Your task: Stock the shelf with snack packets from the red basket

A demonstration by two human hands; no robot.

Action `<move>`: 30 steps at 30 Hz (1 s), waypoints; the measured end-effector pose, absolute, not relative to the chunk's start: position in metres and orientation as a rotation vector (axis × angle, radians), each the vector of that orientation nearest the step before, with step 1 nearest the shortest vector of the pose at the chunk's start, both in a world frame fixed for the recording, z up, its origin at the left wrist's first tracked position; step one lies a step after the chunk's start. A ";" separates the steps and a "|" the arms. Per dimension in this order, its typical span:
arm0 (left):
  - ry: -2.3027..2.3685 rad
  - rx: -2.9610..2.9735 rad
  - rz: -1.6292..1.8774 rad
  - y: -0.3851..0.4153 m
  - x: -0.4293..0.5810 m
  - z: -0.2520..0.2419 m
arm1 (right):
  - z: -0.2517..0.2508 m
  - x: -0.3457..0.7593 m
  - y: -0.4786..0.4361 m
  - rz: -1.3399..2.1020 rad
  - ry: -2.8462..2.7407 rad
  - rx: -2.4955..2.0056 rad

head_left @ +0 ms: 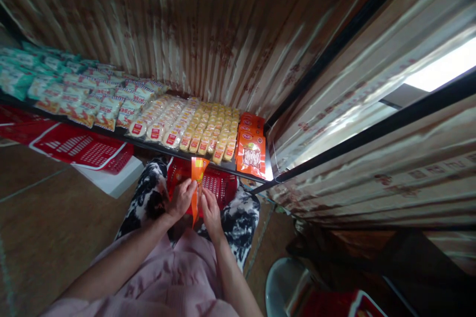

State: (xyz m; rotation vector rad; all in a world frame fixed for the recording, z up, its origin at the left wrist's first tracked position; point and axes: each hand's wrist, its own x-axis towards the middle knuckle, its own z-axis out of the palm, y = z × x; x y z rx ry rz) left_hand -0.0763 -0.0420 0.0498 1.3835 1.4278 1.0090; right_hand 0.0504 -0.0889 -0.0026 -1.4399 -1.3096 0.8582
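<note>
My left hand (182, 198) pinches the left side of an orange snack packet (198, 171), its fingers closed on the wrapper. On the other side, my right hand (210, 208) has its fingers closed at the packet's right edge. The packet is held edgewise above a red plastic basket (223, 185) between my knees. Just beyond, on a dark shelf (159, 147), lie similar flat orange packets (252, 153) in a small stack at the right end. Beside them are rows of small yellow-wrapped snacks (208, 133).
Further left along the shelf are clear-wrapped round snacks (156, 114), white-and-orange bags (106, 101) and green bags (18, 77). A red basket (87, 146) and a white box (115, 178) sit below. Patterned curtains (208, 34) hang behind; a black frame bar (372, 131) runs at right.
</note>
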 end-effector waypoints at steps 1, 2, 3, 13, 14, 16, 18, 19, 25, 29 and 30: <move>1.417 1.393 1.010 -0.042 -0.075 0.051 | -0.001 0.050 -0.090 0.897 -1.310 -1.415; 1.414 1.397 1.010 -0.043 -0.074 0.052 | 0.001 0.049 -0.090 0.947 -1.313 -1.388; 1.417 1.397 1.010 -0.043 -0.073 0.052 | 0.003 0.049 -0.091 1.005 -1.314 -1.361; 1.562 1.470 0.932 -0.044 -0.074 0.049 | 0.027 0.045 -0.098 1.329 -1.395 -1.281; 1.564 1.490 0.924 -0.044 -0.074 0.048 | 0.029 0.045 -0.098 1.353 -1.406 -1.268; 1.562 1.525 0.906 -0.044 -0.073 0.047 | 0.032 0.046 -0.098 1.376 -1.400 -1.220; 1.566 1.541 0.891 -0.044 -0.072 0.047 | 0.033 0.046 -0.098 1.377 -1.362 -1.180; 1.561 1.544 0.882 -0.044 -0.071 0.046 | 0.034 0.046 -0.098 1.378 -1.337 -1.165; 1.385 1.597 0.882 -0.045 -0.070 0.045 | 0.037 0.050 -0.098 1.446 -1.138 -1.153; 1.431 1.703 0.911 -0.043 -0.070 0.035 | 0.039 0.053 -0.099 1.473 -0.978 -1.118; 1.447 1.728 0.909 -0.042 -0.071 0.031 | 0.039 0.054 -0.099 1.480 -0.930 -1.098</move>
